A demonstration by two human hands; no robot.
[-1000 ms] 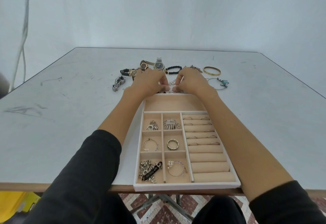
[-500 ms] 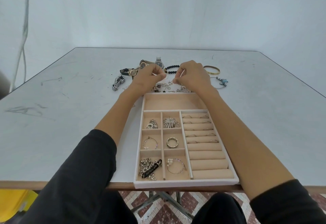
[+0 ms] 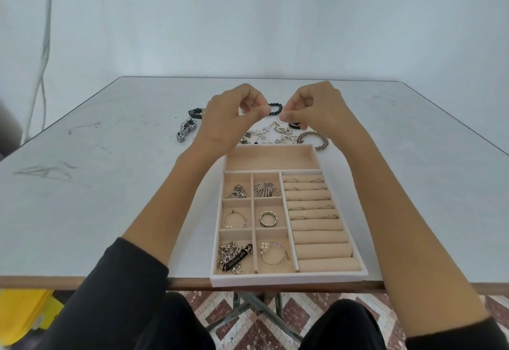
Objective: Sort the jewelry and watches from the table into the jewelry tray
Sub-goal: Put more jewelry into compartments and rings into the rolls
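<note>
- Steel links first: the watch (image 3: 187,130) lies on the table (image 3: 110,184), well left of both hands, with its long axis running up and to the right. Neither hand is near it.
- The left hand (image 3: 234,120) hangs above the table beyond the tray's far-left corner. Its fingers are curled and its thumb stretches right against the forefinger. Anything between them is too fine to see, so we cannot tell whether it grasps something.
- Just right of that thumb tip sits the loop (image 3: 281,119), a small silver piece. It is held clear above the pile (image 3: 275,136) of silver jewelry, which lies right beside the tray's far rim.
- The right hand (image 3: 316,112) pinches the loop between thumb and forefinger, its other fingers curled. The loop sits at this hand's left-pointing tips, so we judge it the carrying hand.
- The coming move turns on this: the tray (image 3: 289,278) lies below the loop and toward us. Its bare far compartment is the closest, and the ring rolls run down the right hand's side. We judge a short pull back and down would reach either.
- The braided bracelet (image 3: 314,140) lies on the table below the right wrist, just beyond the tray's far-right corner.
</note>
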